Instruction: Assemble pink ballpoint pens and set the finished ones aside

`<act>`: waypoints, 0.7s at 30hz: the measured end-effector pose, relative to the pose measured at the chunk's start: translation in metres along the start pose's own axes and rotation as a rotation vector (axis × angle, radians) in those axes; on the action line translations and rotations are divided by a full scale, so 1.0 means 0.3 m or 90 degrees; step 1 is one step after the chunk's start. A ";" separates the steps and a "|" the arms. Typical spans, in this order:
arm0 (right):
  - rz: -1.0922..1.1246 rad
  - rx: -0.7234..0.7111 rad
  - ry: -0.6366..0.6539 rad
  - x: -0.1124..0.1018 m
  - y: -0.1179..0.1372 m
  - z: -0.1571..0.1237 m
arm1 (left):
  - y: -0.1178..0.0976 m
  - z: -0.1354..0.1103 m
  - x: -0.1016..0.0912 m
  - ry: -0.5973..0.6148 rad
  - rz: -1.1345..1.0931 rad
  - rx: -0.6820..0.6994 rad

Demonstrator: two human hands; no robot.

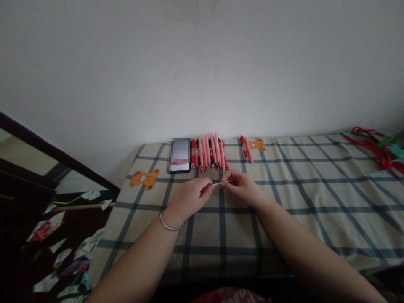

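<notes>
Between my hands, low over the checked cloth, is a thin white stick that looks like a pen refill (217,184). My left hand (197,190), with a silver bangle at the wrist, pinches its left end. The fingers of my right hand (241,187) are closed on its right end, covering part of it. Just beyond my hands lies a pile of pens (208,152) in pink, red and black, some with metal tips. Farther right, two pens (246,150), one red and one pink, lie side by side.
A phone (179,155) with a blurred screen lies left of the pile. The checked tablecloth (293,189) reaches the white wall (202,75). Tangled coloured ribbons (378,151) lie at the far right. Papers and wrappers (59,252) litter the dark area beyond the left edge.
</notes>
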State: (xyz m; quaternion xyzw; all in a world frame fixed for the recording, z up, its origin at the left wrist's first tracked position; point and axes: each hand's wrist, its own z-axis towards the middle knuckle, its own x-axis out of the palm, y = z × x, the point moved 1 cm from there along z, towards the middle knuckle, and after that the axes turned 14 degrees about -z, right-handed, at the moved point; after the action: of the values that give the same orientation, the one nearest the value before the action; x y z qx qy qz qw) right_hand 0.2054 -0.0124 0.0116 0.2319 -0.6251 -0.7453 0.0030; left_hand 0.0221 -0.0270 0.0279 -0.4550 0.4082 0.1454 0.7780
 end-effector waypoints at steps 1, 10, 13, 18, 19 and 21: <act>-0.002 -0.004 0.004 0.000 -0.002 0.000 | 0.001 0.000 0.001 0.001 -0.001 -0.001; -0.032 0.038 0.013 0.008 -0.007 -0.007 | 0.008 -0.001 0.005 0.013 -0.003 -0.001; -0.127 0.017 -0.008 0.003 -0.005 -0.012 | 0.008 -0.003 0.006 0.027 0.012 0.002; -0.184 -0.012 0.003 -0.004 -0.003 -0.016 | 0.016 -0.002 0.011 0.048 0.043 0.014; -0.166 -0.017 0.011 -0.004 -0.003 -0.017 | 0.018 -0.002 0.012 0.052 0.048 0.018; -0.124 -0.024 0.029 -0.003 -0.005 -0.017 | 0.021 -0.002 0.012 0.061 0.054 0.029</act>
State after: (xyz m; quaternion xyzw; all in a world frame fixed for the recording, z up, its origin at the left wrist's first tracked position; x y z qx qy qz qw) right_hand 0.2085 -0.0167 0.0099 0.3084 -0.5851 -0.7483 -0.0503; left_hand 0.0204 -0.0245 0.0212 -0.4262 0.4672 0.1469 0.7606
